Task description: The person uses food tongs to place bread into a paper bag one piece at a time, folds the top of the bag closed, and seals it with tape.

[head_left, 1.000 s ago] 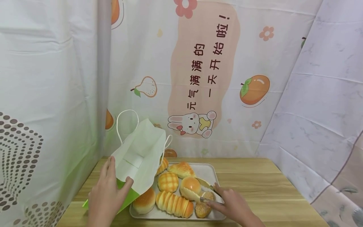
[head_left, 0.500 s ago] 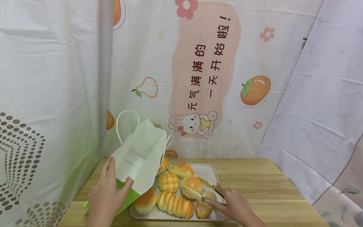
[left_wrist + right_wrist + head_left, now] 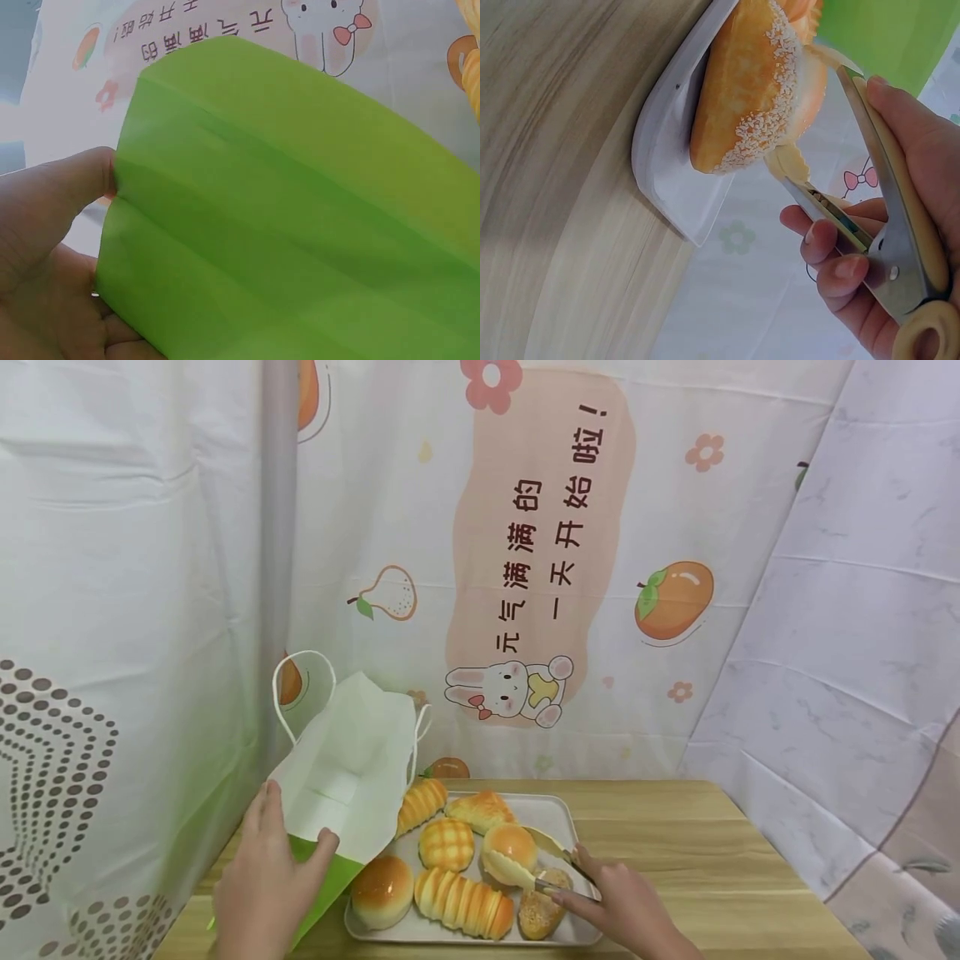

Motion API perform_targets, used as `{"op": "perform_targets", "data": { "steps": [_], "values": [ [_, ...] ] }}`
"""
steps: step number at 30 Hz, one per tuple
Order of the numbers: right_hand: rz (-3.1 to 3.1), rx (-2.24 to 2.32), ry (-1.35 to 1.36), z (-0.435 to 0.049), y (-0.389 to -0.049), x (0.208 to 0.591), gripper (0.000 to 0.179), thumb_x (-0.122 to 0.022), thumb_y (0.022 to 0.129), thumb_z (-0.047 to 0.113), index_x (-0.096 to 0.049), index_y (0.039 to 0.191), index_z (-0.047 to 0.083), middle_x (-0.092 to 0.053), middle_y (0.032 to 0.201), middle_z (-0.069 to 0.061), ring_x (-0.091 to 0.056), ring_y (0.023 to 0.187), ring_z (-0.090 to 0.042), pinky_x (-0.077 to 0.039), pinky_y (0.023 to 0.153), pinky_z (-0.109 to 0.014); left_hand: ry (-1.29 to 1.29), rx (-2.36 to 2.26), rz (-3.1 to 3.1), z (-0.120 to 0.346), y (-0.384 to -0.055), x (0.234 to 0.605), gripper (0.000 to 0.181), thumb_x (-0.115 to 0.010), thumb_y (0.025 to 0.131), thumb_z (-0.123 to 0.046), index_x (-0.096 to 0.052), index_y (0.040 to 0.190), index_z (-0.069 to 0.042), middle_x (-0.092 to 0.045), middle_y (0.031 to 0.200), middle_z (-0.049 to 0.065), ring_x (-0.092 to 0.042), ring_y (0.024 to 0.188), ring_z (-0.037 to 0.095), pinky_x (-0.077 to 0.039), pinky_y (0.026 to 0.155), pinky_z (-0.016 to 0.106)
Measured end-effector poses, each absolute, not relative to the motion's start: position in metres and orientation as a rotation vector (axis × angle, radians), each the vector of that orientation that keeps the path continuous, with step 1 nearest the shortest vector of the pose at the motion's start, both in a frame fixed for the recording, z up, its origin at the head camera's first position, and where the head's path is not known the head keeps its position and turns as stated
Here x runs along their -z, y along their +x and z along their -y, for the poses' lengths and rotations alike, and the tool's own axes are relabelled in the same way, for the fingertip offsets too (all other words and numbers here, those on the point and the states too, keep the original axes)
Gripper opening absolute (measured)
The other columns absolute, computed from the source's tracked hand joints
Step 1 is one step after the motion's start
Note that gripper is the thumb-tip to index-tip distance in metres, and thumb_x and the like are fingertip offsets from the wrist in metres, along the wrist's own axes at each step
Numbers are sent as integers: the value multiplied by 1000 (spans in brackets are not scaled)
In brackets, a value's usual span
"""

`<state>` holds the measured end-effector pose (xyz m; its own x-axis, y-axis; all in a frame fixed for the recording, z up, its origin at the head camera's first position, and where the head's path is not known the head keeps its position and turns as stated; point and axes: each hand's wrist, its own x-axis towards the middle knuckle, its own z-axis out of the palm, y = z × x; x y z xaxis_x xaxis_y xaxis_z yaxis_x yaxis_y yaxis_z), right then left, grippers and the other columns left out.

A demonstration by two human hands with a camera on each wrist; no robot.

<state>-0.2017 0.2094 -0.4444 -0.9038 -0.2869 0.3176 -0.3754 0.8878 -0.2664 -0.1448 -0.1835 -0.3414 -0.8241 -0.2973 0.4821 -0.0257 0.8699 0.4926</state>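
My left hand (image 3: 266,877) grips the edge of a green paper bag (image 3: 292,202) with a white inside, tilted with its mouth towards the tray. In the left wrist view the thumb and fingers pinch that edge. My right hand (image 3: 622,902) holds food tongs (image 3: 896,202) with cream scalloped tips and metal arms. The tips stand on either side of a shiny round bun (image 3: 510,852) on the light tray (image 3: 551,810). A speckled oval roll (image 3: 543,914) lies under the tongs, nearest the right hand.
Other breads share the tray: a ridged roll (image 3: 463,903), a checkered bun (image 3: 446,845), a plain bun (image 3: 382,892), a triangular pastry (image 3: 482,810) and a striped roll (image 3: 422,803) partly behind the bag. The wooden table (image 3: 660,827) ends at a printed curtain (image 3: 420,527).
The left hand has shifted the bag to the left, showing more of the striped roll and the plain bun. The right hand and tongs stay around the round bun, nearly still.
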Motion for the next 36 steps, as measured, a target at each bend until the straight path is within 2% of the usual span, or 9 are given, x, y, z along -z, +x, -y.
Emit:
{"op": "perform_targets", "data": {
  "steps": [4,9,13,20,27,36],
  "values": [
    [2773,-467,495,-209,-201,445,86,-54,74,68,-59,124,-2,-72,105,-19,-70,84,-26,-59,60,-40,242,635,2449,188,-141,342,86,-65,79,-37,-27,143,6,-38,144,29,-55,90,58,-48,56,65],
    [2769,-471,493,-209,-200,445,84,-55,74,67,-60,123,-1,-73,105,-18,-70,84,-26,-60,60,-40,222,651,2423,190,-139,342,84,-65,78,-36,-31,141,8,-39,143,29,-54,89,61,-45,65,72],
    [2798,-478,457,-208,-201,443,86,-54,73,70,-59,124,0,-72,105,-19,-70,83,-26,-59,58,-38,173,706,2399,190,-141,343,83,-65,79,-30,-28,141,10,-36,142,34,-50,96,62,-41,72,76],
    [2814,-496,414,-206,-201,438,88,-54,71,71,-59,125,2,-72,105,-20,-70,82,-26,-58,57,-38,111,740,2338,191,-143,345,79,-65,77,-24,-31,139,11,-39,141,34,-49,100,62,-39,75,76],
    [2806,-505,414,-207,-200,436,87,-55,72,70,-58,126,2,-73,102,-21,-70,76,-23,-56,53,-33,108,757,2358,192,-143,346,81,-66,78,-25,-29,141,10,-38,142,33,-46,109,59,-38,77,76],
    [2719,-492,429,-207,-198,434,79,-59,72,67,-63,121,5,-76,89,-17,-70,67,-21,-53,47,-29,110,717,2342,191,-142,343,81,-67,76,-26,-31,140,10,-41,141,33,-49,106,59,-42,76,74]
  ]
}}
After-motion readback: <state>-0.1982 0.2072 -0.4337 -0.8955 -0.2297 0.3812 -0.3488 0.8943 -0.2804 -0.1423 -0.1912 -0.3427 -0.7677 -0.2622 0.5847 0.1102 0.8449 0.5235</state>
